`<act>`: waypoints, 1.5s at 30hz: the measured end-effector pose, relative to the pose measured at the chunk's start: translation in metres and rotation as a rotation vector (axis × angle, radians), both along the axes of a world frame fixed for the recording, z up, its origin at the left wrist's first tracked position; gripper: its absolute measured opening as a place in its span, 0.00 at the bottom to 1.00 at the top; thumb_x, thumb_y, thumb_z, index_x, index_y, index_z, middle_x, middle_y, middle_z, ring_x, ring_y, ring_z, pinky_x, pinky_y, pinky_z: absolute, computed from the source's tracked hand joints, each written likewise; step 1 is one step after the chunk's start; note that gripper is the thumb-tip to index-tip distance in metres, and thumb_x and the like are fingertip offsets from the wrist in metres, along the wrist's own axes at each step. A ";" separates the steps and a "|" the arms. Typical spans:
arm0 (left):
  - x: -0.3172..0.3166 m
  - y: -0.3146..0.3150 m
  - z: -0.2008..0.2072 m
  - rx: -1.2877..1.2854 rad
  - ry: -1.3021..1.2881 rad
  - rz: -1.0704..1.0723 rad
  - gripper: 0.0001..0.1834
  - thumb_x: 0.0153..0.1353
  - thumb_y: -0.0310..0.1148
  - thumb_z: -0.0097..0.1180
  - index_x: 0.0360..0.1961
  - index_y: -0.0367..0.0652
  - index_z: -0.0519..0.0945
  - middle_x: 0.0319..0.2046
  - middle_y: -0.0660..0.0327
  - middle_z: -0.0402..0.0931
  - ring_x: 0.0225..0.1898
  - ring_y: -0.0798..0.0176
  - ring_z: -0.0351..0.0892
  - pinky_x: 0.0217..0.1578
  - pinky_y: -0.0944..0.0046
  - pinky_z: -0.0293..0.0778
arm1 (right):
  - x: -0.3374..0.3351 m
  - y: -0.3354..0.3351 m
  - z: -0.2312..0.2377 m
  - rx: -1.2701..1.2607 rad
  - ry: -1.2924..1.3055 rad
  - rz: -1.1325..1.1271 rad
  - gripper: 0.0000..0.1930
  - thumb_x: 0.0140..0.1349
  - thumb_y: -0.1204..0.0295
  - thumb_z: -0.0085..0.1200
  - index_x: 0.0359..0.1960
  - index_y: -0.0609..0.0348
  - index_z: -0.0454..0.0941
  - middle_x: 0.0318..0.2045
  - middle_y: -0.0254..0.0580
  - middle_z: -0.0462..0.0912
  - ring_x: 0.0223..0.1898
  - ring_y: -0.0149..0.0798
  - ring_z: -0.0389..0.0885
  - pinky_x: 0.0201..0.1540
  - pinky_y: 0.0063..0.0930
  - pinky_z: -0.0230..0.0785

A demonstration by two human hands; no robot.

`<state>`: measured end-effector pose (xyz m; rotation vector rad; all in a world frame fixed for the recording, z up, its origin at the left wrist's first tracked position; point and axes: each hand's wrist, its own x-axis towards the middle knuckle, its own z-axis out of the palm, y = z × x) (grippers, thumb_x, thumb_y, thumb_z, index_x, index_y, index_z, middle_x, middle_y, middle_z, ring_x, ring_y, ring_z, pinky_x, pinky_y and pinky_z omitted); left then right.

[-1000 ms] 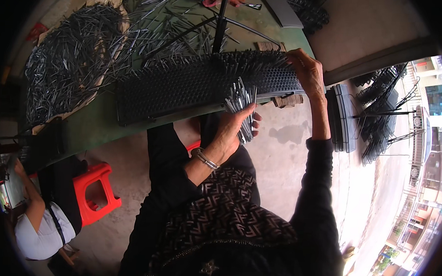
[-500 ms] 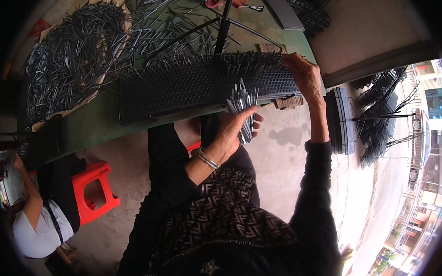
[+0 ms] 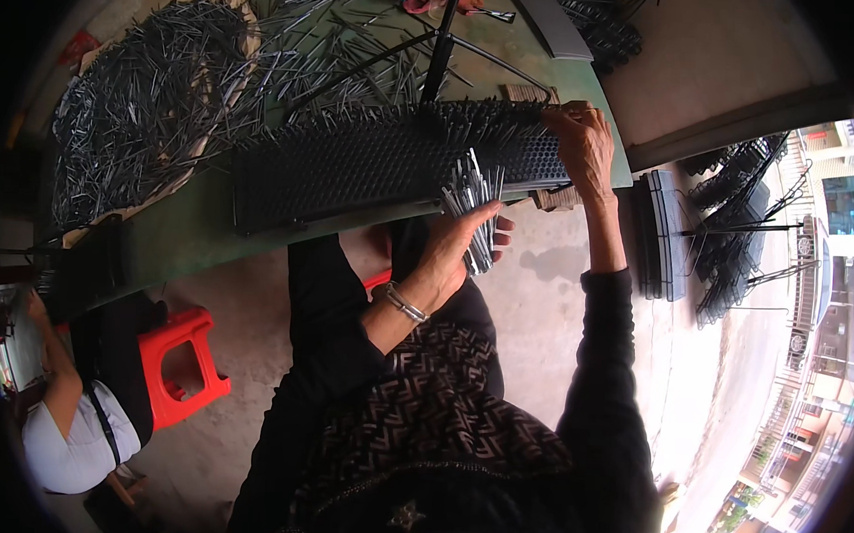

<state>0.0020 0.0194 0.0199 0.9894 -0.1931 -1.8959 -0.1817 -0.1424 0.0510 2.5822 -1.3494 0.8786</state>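
My left hand (image 3: 449, 250) is closed around a bundle of thin grey strips (image 3: 474, 204), whose ends fan out toward the table. Just beyond it lies a long black panel full of small holes (image 3: 355, 179). Dark strips (image 3: 395, 122) stand up out of the holes along the panel's far side. At the panel's right end my right hand (image 3: 583, 145) has its fingers pinched together by the far row of holes; whatever they hold is too small to make out. A black rod frame (image 3: 438, 67) rises behind the panel.
A big heap of dark strips (image 3: 153, 93) covers the table's left, with loose ones (image 3: 360, 54) scattered behind. Wood blocks (image 3: 556, 198) sit under the panel. Black racks (image 3: 734, 223) stand at right. A red stool (image 3: 184, 365) and a person in white (image 3: 81, 442) are at left.
My right hand has shifted slightly left along the panel's far edge, its fingers drawn closer together. My left hand still holds the bundle in nearly the same place.
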 end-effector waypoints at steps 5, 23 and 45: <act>-0.003 -0.002 -0.001 -0.014 0.003 -0.013 0.14 0.59 0.39 0.63 0.42 0.44 0.78 0.33 0.57 0.83 0.30 0.64 0.82 0.26 0.65 0.75 | 0.009 0.024 -0.005 -0.083 -0.004 -0.148 0.11 0.59 0.68 0.60 0.44 0.51 0.85 0.37 0.38 0.82 0.41 0.37 0.80 0.42 0.30 0.71; -0.015 -0.009 -0.002 -0.056 -0.018 -0.073 0.16 0.61 0.40 0.61 0.45 0.42 0.79 0.32 0.57 0.83 0.27 0.66 0.80 0.24 0.66 0.75 | -0.007 0.022 0.003 0.089 -0.544 -0.297 0.04 0.66 0.73 0.50 0.37 0.60 0.71 0.24 0.41 0.82 0.27 0.33 0.81 0.34 0.26 0.72; -0.015 -0.009 -0.004 -0.112 -0.144 -0.110 0.15 0.58 0.41 0.64 0.42 0.43 0.80 0.32 0.58 0.84 0.26 0.66 0.80 0.24 0.67 0.72 | 0.006 0.076 0.010 0.997 -0.457 0.083 0.12 0.65 0.66 0.54 0.38 0.64 0.81 0.25 0.39 0.81 0.27 0.35 0.79 0.30 0.27 0.70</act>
